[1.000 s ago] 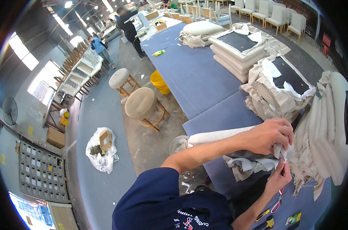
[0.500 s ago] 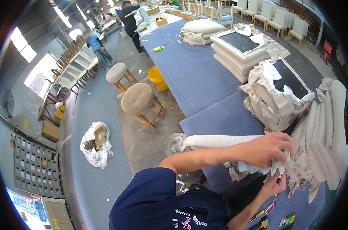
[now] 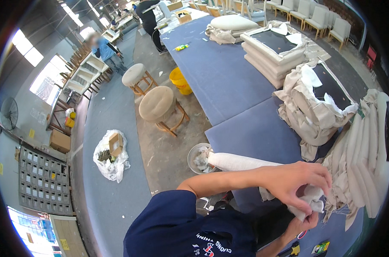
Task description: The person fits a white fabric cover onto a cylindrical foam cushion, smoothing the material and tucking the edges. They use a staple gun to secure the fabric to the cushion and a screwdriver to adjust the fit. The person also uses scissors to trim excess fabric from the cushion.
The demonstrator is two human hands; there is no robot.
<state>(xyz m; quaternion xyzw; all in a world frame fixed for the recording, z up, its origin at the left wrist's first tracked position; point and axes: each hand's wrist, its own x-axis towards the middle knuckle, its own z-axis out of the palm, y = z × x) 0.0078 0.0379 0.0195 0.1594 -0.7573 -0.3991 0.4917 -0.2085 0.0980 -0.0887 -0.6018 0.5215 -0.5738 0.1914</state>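
Pale cloth (image 3: pixel 314 199) — both hands (image 3: pixel 298 182) hold it closer now.

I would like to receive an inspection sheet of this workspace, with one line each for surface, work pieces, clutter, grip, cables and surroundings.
Surface: blue-grey table, with a seam line across it.
Work pieces: pale cloth at the hands; long pale roll left of them; beige fabric pile on the right.
Clutter: yellow-black tool and small green-yellow box near the lower edge; plastic bag with open carton on the floor.
Grip: left hand curled on the cloth; right hand at its lower end, hold partly hidden.
Cables: nothing seen.
Surroundings: two round stools, yellow bucket, person in blue further back.
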